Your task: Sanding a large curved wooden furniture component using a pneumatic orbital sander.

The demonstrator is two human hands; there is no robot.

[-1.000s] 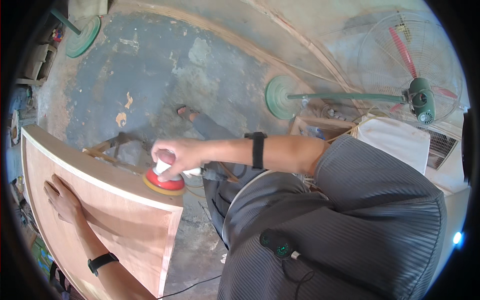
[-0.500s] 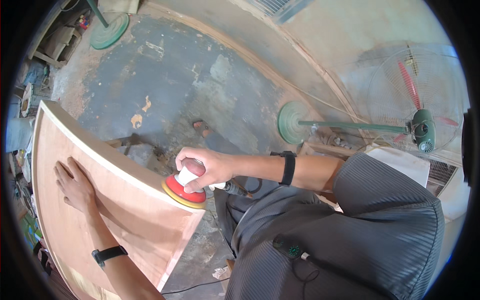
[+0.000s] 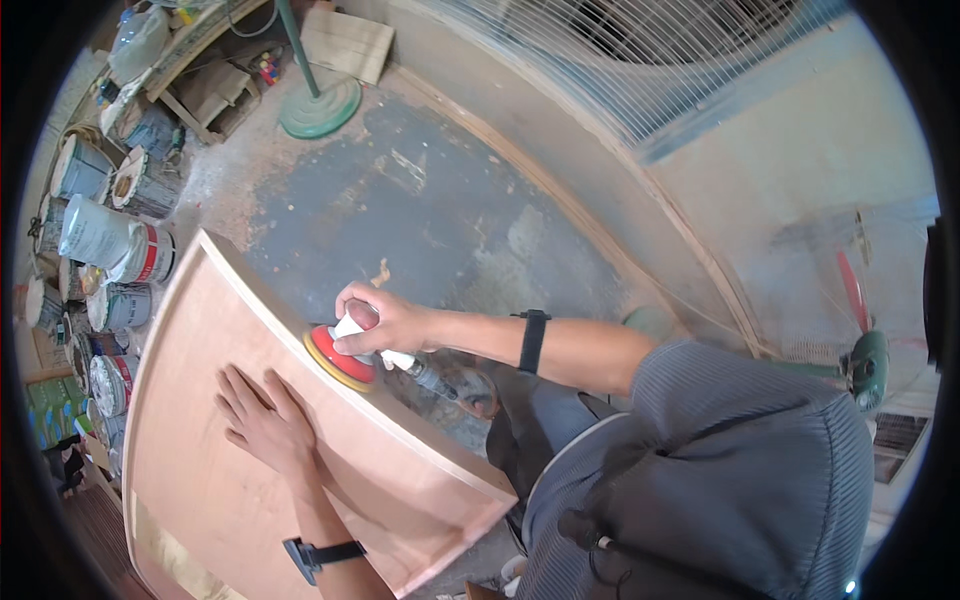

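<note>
A red and white round sander (image 3: 338, 354) with a yellow pad rests on the raised, curved edge of a light wooden panel (image 3: 215, 440). My right hand (image 3: 378, 318) wraps round the sander's top, and a hose runs back from it beneath my forearm. The pad lies about midway along that edge, away from the near corner. Flat on the panel's face lies my left hand (image 3: 265, 420), fingers spread, holding nothing. The panel stands tilted, and what supports it is hidden below.
Several paint buckets (image 3: 118, 240) crowd the left side. A green fan stand base (image 3: 320, 106) stands on the floor at the far side, beside a wooden board (image 3: 346, 44). Another fan (image 3: 868, 368) is at the right. A large grille (image 3: 640, 70) sits in the far wall.
The sander has moved along the curved edge, away from the near corner toward the far end, with my right hand on it. My view has swung left, showing more buckets.
</note>
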